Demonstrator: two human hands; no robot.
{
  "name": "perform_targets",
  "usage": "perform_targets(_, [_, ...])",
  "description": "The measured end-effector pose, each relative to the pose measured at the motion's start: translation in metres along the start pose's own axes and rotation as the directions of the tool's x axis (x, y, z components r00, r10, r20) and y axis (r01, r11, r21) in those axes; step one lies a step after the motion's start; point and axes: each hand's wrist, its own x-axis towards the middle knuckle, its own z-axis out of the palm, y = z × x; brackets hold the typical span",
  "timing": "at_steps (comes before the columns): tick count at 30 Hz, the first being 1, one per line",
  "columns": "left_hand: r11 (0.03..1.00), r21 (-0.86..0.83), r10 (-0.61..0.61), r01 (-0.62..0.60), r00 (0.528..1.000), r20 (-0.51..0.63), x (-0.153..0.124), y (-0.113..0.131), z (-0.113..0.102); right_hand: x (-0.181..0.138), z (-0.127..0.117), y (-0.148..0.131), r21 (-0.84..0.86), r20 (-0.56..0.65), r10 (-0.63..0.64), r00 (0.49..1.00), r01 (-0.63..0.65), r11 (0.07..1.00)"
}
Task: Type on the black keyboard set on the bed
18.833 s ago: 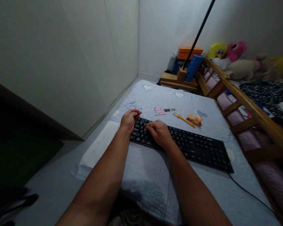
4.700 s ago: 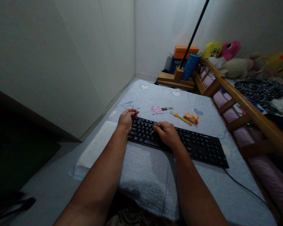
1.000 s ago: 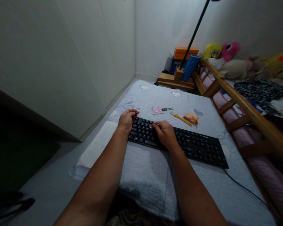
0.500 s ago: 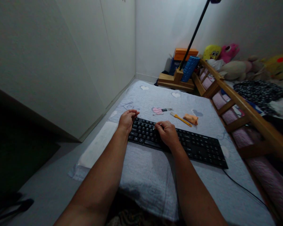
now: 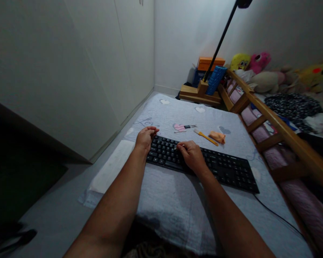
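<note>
A black keyboard (image 5: 167,154) lies across the patterned cloth. At its left end, my left hand (image 5: 146,139) rests against the edge, fingers loosely bent and apart, with nothing visible in them. My right hand (image 5: 191,154) is over the middle keys, its fingers pinched on a thin cotton swab (image 5: 175,148); only the small white tip shows against the keys. Beyond the keyboard lie another cotton swab (image 5: 180,131), a slim tool with a black grip (image 5: 187,127), a yellow-handled brush (image 5: 207,137) and a crumpled orange cloth (image 5: 217,137).
A folded white cloth (image 5: 111,166) lies left of the keyboard. The keyboard's cable (image 5: 280,216) runs off to the lower right. A wooden bed rail (image 5: 282,125) borders the right side, and a white cabinet (image 5: 97,71) stands at left. A stand with a black pole (image 5: 220,43) is behind.
My right hand makes a small shift over the same keys, the swab still pinched. The left hand stays in place. The view has tilted very slightly.
</note>
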Motion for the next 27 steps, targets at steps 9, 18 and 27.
perform_targets(9, [1.0,0.011,0.011,-0.011,1.0,0.01,0.001,-0.001,-0.001,-0.009,0.007,0.001,0.045,-0.076,0.001,0.997,0.002,0.999])
perform_targets(18, [0.999,0.034,0.014,-0.014,1.0,0.001,0.0,-0.001,0.0,-0.012,0.002,-0.002,0.069,-0.029,-0.042,0.999,0.044,0.997])
perform_targets(27, [0.999,0.036,0.032,-0.033,0.999,0.013,0.003,-0.004,-0.001,-0.01,0.005,0.002,0.066,-0.04,-0.028,0.999,0.031,0.997])
